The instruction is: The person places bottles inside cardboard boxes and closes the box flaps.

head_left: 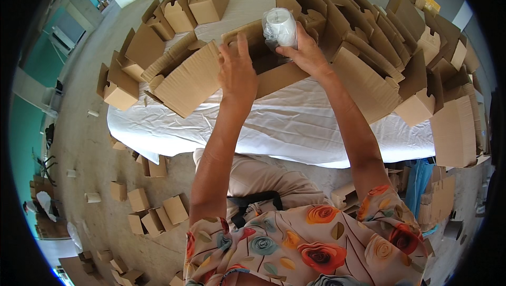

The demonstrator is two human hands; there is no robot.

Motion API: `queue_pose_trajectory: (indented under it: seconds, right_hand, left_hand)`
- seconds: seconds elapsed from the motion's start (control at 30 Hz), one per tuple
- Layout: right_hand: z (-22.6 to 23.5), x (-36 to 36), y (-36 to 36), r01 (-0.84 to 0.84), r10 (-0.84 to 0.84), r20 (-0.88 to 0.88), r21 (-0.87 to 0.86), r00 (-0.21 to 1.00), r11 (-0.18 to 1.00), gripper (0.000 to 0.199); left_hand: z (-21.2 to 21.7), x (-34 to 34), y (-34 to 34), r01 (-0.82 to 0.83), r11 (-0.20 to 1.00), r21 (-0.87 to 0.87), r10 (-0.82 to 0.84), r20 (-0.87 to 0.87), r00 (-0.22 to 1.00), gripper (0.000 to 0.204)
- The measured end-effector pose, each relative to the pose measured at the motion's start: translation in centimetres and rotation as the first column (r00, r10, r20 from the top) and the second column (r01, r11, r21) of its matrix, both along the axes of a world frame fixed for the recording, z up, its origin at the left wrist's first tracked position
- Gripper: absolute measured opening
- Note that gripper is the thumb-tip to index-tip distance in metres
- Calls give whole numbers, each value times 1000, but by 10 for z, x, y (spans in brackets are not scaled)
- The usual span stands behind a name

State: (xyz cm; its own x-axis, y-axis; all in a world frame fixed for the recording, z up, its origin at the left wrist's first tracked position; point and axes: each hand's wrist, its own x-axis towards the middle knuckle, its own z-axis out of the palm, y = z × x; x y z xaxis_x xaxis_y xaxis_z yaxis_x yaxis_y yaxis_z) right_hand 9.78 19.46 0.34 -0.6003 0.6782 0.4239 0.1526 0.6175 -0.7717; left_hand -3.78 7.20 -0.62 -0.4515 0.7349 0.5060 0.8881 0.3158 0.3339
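My right hand (307,53) grips a white cup-like object (282,25) wrapped in clear plastic. I hold it above the far right part of an open cardboard box (279,79), whose dark inside shows below it. Over the left side of the same box is my left hand (237,72), its fingers apart and holding nothing. Its fingertips are at the box's left edge; I cannot tell whether they press on the cardboard.
A white cloth (295,122) covers the table. Open cardboard boxes stand close on the left (184,81) and in a dense row on the right (363,83). More boxes (153,222) lie on the floor at lower left. A blue plastic sheet (416,183) hangs at lower right.
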Motion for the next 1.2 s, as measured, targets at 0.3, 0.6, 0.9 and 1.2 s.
queue_pose_trajectory:
  seconds: [0.3,0.6,0.9,1.2]
  right_hand:
    - [24,9,-16,-311,364,368,-198,855,930,52]
    - [18,-25,-45,-276,190,930,-102,316,956,45]
    - [-30,-35,-27,-513,101,965,38,240,858,37]
    - [-11,-38,-32,-463,53,966,73,254,883,35]
  left_hand:
    - [-24,-30,-42,198,916,348,-298,262,918,47]
    - [-33,-13,-57,208,879,428,-357,304,883,46]
    - [-40,-11,-55,210,869,448,-364,291,885,48]
    - [-40,-15,-54,177,884,432,-360,390,847,48]
